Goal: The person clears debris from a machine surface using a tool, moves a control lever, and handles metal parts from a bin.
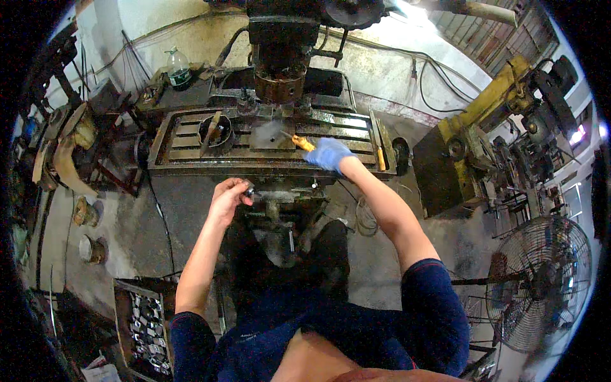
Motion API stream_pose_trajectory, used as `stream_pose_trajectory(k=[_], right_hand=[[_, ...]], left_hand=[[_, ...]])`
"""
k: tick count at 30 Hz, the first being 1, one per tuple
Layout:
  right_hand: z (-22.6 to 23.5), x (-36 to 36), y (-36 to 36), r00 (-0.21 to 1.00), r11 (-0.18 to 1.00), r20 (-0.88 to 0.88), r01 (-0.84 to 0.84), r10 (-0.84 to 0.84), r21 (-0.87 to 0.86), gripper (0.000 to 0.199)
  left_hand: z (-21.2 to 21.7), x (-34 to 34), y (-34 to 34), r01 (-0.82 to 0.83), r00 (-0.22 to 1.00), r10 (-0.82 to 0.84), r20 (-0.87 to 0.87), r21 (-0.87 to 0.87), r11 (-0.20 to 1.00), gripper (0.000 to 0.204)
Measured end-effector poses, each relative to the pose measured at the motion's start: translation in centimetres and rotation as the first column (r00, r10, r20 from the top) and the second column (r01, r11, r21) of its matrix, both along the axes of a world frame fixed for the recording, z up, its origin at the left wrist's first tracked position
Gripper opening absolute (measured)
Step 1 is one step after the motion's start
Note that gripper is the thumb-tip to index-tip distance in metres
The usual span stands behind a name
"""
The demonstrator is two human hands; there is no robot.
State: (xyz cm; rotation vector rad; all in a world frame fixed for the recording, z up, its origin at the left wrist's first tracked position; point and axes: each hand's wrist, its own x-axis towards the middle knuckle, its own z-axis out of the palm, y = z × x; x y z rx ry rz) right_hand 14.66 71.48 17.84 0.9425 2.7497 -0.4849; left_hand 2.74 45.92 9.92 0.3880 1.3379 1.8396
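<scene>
My right hand (329, 155), in a blue glove, is closed around a yellow-handled tool with a thin tip (303, 142). Its tip points left, over the slotted table of a milling machine (184, 155). Beside that tip, a pale hazy patch (270, 135) with a small dark spot lies below the machine's spindle head (280, 83); whether it is metal or mist I cannot tell. My bare left hand (230, 196) is in front of the table's near edge, its fingers pinching a small dark piece (250, 191). Most of that piece is hidden by the fingers.
A round pot (223, 141) with a flat wooden-looking stick stands on the table's left part. Another yellow-handled tool (381, 158) lies at its right end. A crate of small metal pieces (147, 331) is at lower left, a large fan (541, 283) at lower right, and a yellow machine (458, 149) beyond.
</scene>
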Motion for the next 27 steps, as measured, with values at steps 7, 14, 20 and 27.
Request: stream_pose_trajectory(k=[7,14,20,27], right_hand=[[1.6,9.0,-4.0,0.952,0.95,0.021,-0.304,0.306,-0.065,0.05],[-2.6,8.1,-0.1,0.805,0.948,-0.593,-0.167,-0.029,-0.272,0.035],[-12.5,6.6,1.8,0.899,0.951,-0.374,0.119,-0.226,-0.287,0.04],[-13.2,8.3,-0.7,0.937,0.968,-0.259,0.201,-0.234,-0.147,0.047]], left_hand=[[0.9,-3.4,6.2,0.062,0.965,-0.095,-0.244,-0.139,0.988,0.01],[1.2,-7.1,15.0,-0.215,0.302,-0.097,-0.948,-0.166,0.962,0.013],[0.4,-7.4,16.0,-0.414,0.015,-0.236,-0.972,-0.221,0.883,0.019],[-0.4,-8.6,17.2,-0.382,0.055,-0.247,-0.968,-0.249,0.89,0.018]])
